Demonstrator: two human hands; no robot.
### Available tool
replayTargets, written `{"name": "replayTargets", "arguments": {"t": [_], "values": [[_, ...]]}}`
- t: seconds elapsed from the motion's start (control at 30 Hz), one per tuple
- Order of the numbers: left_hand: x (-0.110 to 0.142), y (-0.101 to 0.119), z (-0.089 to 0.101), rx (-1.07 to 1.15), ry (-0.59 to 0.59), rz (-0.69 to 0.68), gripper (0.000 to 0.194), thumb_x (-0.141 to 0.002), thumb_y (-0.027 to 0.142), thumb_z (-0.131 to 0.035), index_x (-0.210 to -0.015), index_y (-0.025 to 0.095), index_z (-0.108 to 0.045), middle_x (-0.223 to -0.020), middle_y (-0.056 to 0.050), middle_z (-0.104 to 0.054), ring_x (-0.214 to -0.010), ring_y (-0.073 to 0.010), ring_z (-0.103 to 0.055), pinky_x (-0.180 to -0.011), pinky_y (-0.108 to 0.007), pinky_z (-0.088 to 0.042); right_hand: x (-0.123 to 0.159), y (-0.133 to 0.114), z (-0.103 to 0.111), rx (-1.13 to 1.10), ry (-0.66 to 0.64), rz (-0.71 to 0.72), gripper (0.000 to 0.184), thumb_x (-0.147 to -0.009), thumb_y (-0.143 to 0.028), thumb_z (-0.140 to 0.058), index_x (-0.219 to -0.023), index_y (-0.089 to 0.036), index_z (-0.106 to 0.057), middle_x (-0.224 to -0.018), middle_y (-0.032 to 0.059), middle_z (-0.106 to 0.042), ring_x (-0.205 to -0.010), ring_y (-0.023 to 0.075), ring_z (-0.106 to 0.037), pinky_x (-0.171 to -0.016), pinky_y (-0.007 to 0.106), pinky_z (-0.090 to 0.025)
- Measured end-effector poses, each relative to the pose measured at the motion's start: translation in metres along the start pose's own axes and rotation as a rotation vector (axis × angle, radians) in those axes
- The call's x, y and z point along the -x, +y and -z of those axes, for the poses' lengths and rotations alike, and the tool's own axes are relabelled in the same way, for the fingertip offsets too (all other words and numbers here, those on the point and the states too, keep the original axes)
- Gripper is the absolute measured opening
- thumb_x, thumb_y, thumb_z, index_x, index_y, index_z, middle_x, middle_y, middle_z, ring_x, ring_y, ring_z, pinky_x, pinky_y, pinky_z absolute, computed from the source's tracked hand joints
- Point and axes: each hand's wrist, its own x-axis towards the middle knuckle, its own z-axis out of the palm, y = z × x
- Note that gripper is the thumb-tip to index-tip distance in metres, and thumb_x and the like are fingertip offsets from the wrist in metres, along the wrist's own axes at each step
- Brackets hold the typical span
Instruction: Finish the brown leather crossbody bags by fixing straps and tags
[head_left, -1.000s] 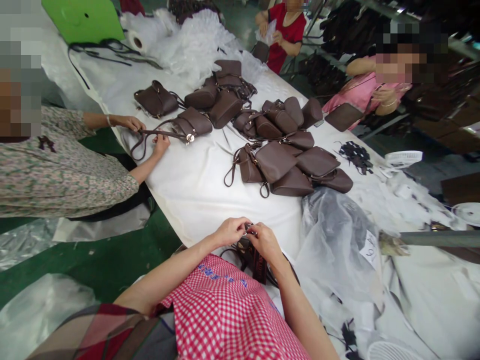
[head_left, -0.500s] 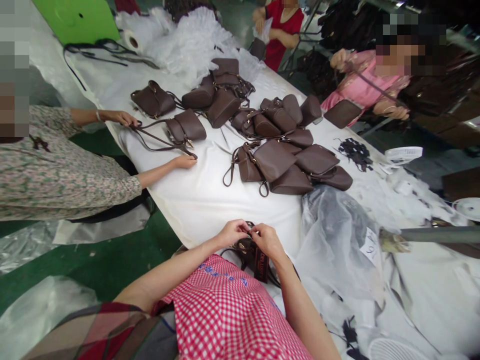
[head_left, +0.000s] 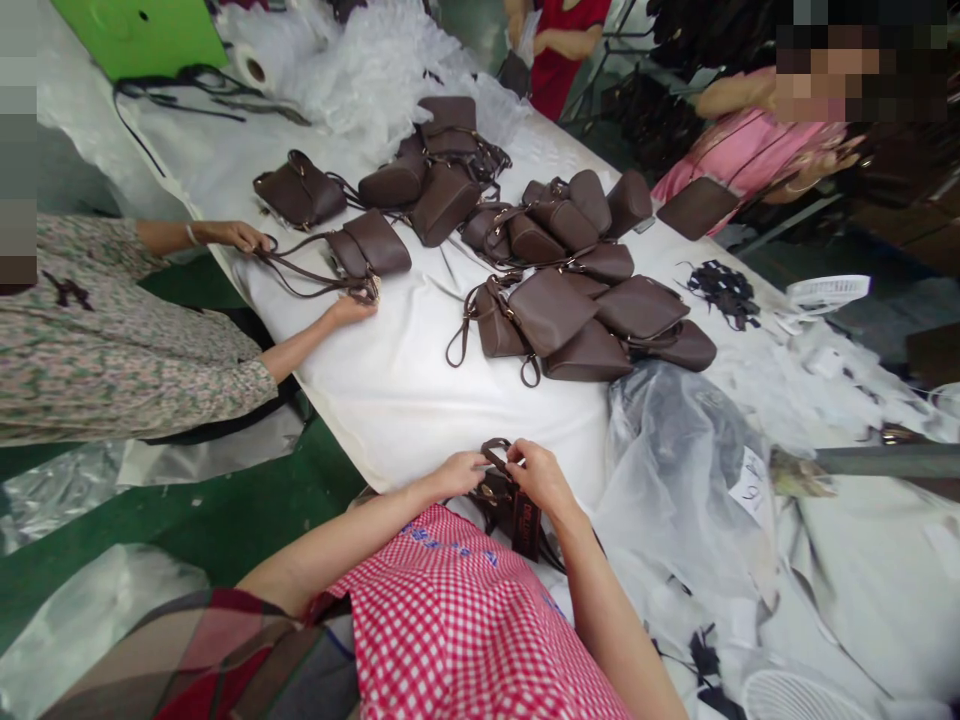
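At the table's near edge, close against my checked apron, is a dark brown handbag (head_left: 491,493), partly hidden by my hands. A black hang tag (head_left: 526,525) with red lettering dangles from it. My left hand (head_left: 459,473) is closed at the bag's left side, fingertips on the looped strap (head_left: 496,453). From the right, my right hand (head_left: 540,477) pinches the same strap between thumb and fingers. The strap's loop stands up between the two hands.
Several brown handbags (head_left: 555,310) lie piled on the white table (head_left: 375,410). A clear plastic bag (head_left: 675,450) bulges at my right. On the left, a co-worker's hands (head_left: 352,308) hold another bag's strap. Black tags (head_left: 721,290) and crumpled plastic (head_left: 375,75) lie farther off.
My hands have moved slightly apart, and the strap loop now shows between them. The left co-worker's lower hand has shifted left and up along the strap to the bag's hardware.
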Motion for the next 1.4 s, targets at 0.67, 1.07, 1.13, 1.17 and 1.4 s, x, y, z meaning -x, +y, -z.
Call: {"name": "replayTargets", "arguments": {"t": [0.67,1.07,1.13,1.17,1.4], "values": [[-0.013,0.014,-0.03,-0.021,-0.103,-0.033,0.01,-0.07,0.012,-0.06,-0.076,0.011,-0.067,-0.065,0.003,-0.059,-0.064,-0.0109,-0.051,-0.058,-0.018,-0.038,-0.002,0.014,-0.004,-0.222,-0.126,-0.147,0.017,-0.067,-0.011,-0.058,-0.072,-0.021,-0.047,-0.061,-0.0066,-0.054,-0.055,0.0105,-0.052,-0.055,0.021,-0.04],[-0.014,0.019,-0.021,-0.059,-0.153,-0.057,0.01,-0.069,0.007,-0.052,-0.068,0.011,-0.062,-0.062,0.003,-0.055,-0.061,-0.0096,-0.047,-0.059,-0.019,-0.036,0.001,0.013,0.013,-0.322,-0.261,-0.208,0.023,-0.065,-0.007,-0.058,-0.082,-0.02,-0.053,-0.082,-0.0036,-0.061,-0.055,0.0081,-0.055,-0.057,0.02,-0.043],[-0.013,0.016,-0.014,-0.055,-0.168,-0.048,0.011,-0.068,0.007,-0.051,-0.069,0.011,-0.061,-0.062,0.003,-0.056,-0.06,-0.0097,-0.049,-0.059,-0.019,-0.038,0.001,0.016,0.012,-0.293,-0.271,-0.186,0.026,-0.063,-0.005,-0.056,-0.083,-0.021,-0.054,-0.082,-0.0036,-0.062,-0.058,0.0084,-0.054,-0.058,0.019,-0.042],[-0.013,0.015,-0.009,-0.049,-0.175,-0.043,0.013,-0.068,0.007,-0.05,-0.071,0.011,-0.062,-0.063,0.002,-0.058,-0.06,-0.0098,-0.05,-0.058,-0.019,-0.039,0.001,0.017,0.011,-0.272,-0.271,-0.17,0.027,-0.062,-0.004,-0.055,-0.083,-0.021,-0.054,-0.083,-0.0034,-0.062,-0.06,0.0086,-0.054,-0.058,0.019,-0.041],[-0.013,0.006,0.0,-0.015,-0.211,-0.097,0.022,-0.073,0.009,-0.051,-0.089,0.013,-0.066,-0.092,-0.004,-0.066,-0.083,-0.0142,-0.06,-0.079,-0.025,-0.047,-0.001,0.024,0.004,-0.213,-0.277,-0.132,0.021,-0.063,-0.007,-0.055,-0.079,-0.02,-0.052,-0.075,-0.0038,-0.058,-0.062,0.0101,-0.052,-0.059,0.019,-0.039]]}}
